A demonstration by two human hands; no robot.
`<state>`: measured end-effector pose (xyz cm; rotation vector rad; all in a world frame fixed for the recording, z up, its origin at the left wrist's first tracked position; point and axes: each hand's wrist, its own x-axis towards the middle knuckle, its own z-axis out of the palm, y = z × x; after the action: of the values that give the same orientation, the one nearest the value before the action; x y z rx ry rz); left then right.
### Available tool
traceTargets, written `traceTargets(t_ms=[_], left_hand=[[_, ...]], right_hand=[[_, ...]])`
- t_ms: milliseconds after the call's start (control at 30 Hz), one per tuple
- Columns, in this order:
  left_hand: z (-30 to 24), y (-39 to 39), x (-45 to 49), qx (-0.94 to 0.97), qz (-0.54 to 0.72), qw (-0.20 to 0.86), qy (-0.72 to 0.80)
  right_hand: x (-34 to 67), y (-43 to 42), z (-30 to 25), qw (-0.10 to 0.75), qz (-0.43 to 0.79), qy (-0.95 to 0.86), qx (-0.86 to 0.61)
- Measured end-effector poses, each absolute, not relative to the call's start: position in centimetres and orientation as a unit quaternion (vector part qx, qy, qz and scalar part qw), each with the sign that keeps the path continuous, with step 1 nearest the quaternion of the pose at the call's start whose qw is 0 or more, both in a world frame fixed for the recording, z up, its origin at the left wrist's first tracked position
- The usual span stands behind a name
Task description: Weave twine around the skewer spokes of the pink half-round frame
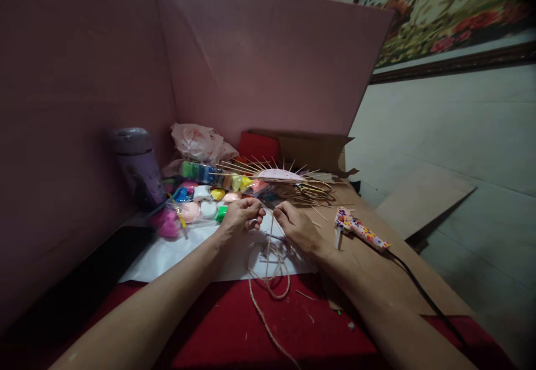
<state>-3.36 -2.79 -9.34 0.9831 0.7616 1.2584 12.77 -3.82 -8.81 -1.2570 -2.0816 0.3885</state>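
trailing strand: pale twine (277, 298) comes up from the near edge, crosses the red cloth (218, 331) and lies in loose loops before rising to the fingers.
scraps: a few thin bits and specks lie on the cloth, right of the twine.
black slab: a dark flat object (96, 275) lies at the left; what it is cannot be told.
white sheet: a pale sheet (163, 255) spreads over the cloth, beneath the hands and partly under the loops.
right hand: the hand (300, 229), back upward, has thumb and fingers closed on the twine.
left hand: the hand (243, 216) faces it just across a small gap, fingers curled, tips near the thumb; whether they grip a strand is too small to tell.
glue gun: a flower-patterned one (362, 233) rests on brown cardboard (402, 280) to the right, black lead running nearer.
clay packets: bright, mixed colours (190, 211), beyond the left hand.
flask: a lilac bottle (140, 169) stands left of the packets.
spiked piece: a pale pink pad (280, 175) with thin sticks fanning outward, beyond both hands.
coil: brown cord (305, 193) heaped just below the pad.
pink bag: crumpled (203, 141), behind the packets.
backdrop: pink panels (268, 63); a framed picture (456, 24) hangs at upper right.
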Motion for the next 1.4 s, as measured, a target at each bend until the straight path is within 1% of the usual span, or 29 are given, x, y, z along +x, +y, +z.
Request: traceTargets(t_ms=[300,567,967,1067,1267,1400], left_hand=[[-9.1,-2.9,-3.3,0.44,0.551,0.619,0.345],[-9.0,-3.3,-3.0,0.479,0.539,0.611,0.326],[-8.8,-3.5,-2.9,0.5,0.529,0.599,0.333],[-9.0,-3.4,-3.0,0.5,0.529,0.602,0.328],[-9.0,-3.4,-2.9,0.495,0.533,0.607,0.321],[-8.9,-3.4,-2.9,0.496,0.536,0.604,0.318]], right_hand=[[12.7,-4.1,-8.7,0.34,0.169,-0.809,-0.45],[12.6,-4.2,-8.7,0.378,0.22,-0.804,-0.402],[12.3,-3.7,-9.4,0.426,0.303,-0.763,-0.38],[12.2,-3.7,-9.5,0.424,0.359,-0.747,-0.365],[11.8,-4.0,-9.5,0.423,0.534,-0.655,-0.328],[11.7,-4.1,-9.3,0.429,0.577,-0.616,-0.322]])
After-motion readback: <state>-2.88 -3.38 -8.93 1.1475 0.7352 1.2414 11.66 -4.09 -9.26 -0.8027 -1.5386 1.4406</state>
